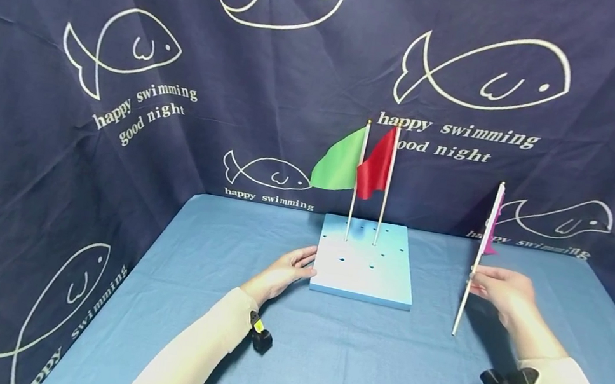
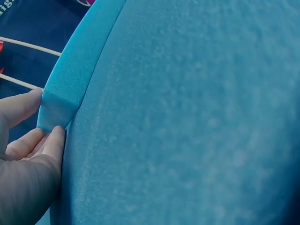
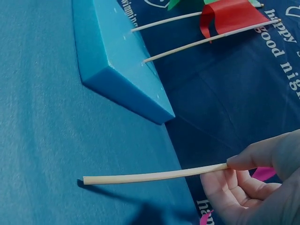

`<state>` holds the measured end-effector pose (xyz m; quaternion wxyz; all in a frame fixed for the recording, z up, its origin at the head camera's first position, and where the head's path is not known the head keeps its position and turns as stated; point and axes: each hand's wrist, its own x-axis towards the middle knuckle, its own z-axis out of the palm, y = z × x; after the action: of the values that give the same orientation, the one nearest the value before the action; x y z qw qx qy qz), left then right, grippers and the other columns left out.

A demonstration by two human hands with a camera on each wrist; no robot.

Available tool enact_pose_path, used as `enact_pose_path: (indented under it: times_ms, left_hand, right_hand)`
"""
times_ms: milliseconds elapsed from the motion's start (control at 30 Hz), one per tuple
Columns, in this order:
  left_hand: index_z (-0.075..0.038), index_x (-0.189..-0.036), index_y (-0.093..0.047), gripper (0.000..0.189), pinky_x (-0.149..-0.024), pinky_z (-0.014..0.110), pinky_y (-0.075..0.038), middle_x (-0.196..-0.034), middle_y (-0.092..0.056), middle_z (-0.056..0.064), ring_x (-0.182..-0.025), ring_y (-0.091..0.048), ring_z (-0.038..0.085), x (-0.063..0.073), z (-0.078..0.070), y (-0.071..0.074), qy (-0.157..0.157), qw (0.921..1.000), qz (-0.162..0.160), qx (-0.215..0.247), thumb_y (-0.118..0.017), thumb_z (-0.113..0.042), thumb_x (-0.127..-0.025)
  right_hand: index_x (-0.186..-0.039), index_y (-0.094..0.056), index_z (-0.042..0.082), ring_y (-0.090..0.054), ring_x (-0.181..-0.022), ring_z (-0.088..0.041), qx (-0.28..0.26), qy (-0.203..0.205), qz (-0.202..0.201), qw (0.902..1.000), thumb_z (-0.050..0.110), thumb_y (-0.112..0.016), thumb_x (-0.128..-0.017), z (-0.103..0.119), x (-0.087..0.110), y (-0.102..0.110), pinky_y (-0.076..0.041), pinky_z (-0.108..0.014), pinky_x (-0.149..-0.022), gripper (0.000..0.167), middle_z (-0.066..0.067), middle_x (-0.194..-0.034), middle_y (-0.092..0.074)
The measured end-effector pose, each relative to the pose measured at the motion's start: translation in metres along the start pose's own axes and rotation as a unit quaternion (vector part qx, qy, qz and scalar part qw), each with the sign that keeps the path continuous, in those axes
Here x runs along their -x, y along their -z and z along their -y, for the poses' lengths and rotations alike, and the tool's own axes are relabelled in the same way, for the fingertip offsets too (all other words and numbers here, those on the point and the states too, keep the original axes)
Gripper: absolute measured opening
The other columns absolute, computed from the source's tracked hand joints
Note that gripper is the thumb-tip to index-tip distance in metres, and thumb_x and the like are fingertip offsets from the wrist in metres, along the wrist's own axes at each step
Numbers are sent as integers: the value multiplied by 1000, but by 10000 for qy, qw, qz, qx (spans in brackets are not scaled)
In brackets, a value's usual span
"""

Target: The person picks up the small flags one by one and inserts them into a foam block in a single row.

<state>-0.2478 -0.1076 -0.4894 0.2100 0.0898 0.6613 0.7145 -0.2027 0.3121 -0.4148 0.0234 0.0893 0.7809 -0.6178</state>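
My right hand pinches a thin pale stick with a pink flag, held leaning above the table right of the board. In the right wrist view, the bare end of this stick points left, away from my fingers. A square light-blue foam board with small holes lies on the table. My left hand rests its thumb and fingers against the board's left side, as the left wrist view shows close up. A green flag and a red flag stand upright in the board.
The table carries a blue cloth. Behind it and on the left hangs a dark blue curtain with white fish outlines and lettering, close to the flags. A small black camera sits on each wrist.
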Motion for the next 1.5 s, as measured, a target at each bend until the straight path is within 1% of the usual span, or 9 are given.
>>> enact_pose_path:
  times_ms: [133,167,267,367,500,633,1000,1400,1500]
  left_hand:
    - [0,-149,-32,63,-118,41,-32,-156,-32,18,-146,-27,26,-4,2,2,39,9999,-24,116,-57,6,-92]
    - [0,-149,-32,62,-118,41,-32,-156,-32,17,-146,-27,25,-4,2,2,51,9999,-21,138,-57,6,-92]
    - [-1,-149,-33,62,-118,42,-32,-156,-32,17,-146,-27,25,-5,2,3,88,9998,-21,178,-57,6,-92]
    - [-1,-149,-33,63,-118,43,-31,-156,-31,17,-147,-26,26,-6,3,4,106,9997,-1,211,-57,6,-92]
    - [-1,-149,-32,62,-119,44,-30,-156,-31,18,-147,-26,27,-6,5,4,70,9997,34,236,-56,6,-92]
    - [0,-149,-32,62,-118,44,-31,-156,-31,18,-146,-27,28,-5,8,4,10,9999,51,142,-57,6,-92]
    - [0,-150,-31,64,-118,42,-32,-156,-31,17,-146,-27,27,-6,4,4,137,9998,49,106,-58,5,-92]
    - [-2,-150,-31,64,-118,42,-31,-157,-31,15,-146,-27,26,-3,0,4,122,9999,68,77,-57,5,-92]
    - [-2,-150,-31,64,-118,41,-31,-157,-30,15,-147,-27,26,-3,1,4,102,9998,104,135,-57,6,-92]
  right_hand:
    - [-90,-67,17,-68,-64,1,-50,-5,-149,9999,2,-59,-91,5,-3,-3,-59,-17,-68,17,17,-68,-67]
    - [-85,-65,22,-68,-63,1,-43,-21,-213,9998,3,-59,-91,7,-4,-4,-59,-17,-67,21,18,-67,-67]
    - [-88,-66,21,-66,-62,3,111,-40,-416,9991,7,-61,-91,11,-7,-7,-58,-15,-66,15,21,-66,-65]
    - [-81,-63,30,-66,-62,5,194,-9,-567,9982,10,-60,-91,14,-9,-9,-54,-10,-64,23,25,-65,-64]
    - [-77,-61,35,-66,-62,5,40,155,-686,9975,9,-60,-91,18,-11,-13,-51,-6,-63,30,28,-65,-63]
    - [-72,-62,38,-66,-61,6,-198,249,-858,9958,6,-60,-90,21,-13,-18,-53,-7,-63,37,28,-65,-63]
    - [-70,-63,36,-65,-57,4,-758,394,-1096,9903,0,-59,-88,35,-20,-32,-54,-9,-60,40,24,-64,-64]
    - [-68,-64,31,-62,-51,5,-920,723,-1870,9754,-2,-62,-86,55,-29,-56,-51,-7,-54,38,21,-57,-62]
    - [-71,-64,30,-60,-51,7,-796,864,-2036,9720,0,-63,-86,55,-34,-62,-49,-6,-52,33,23,-57,-61]
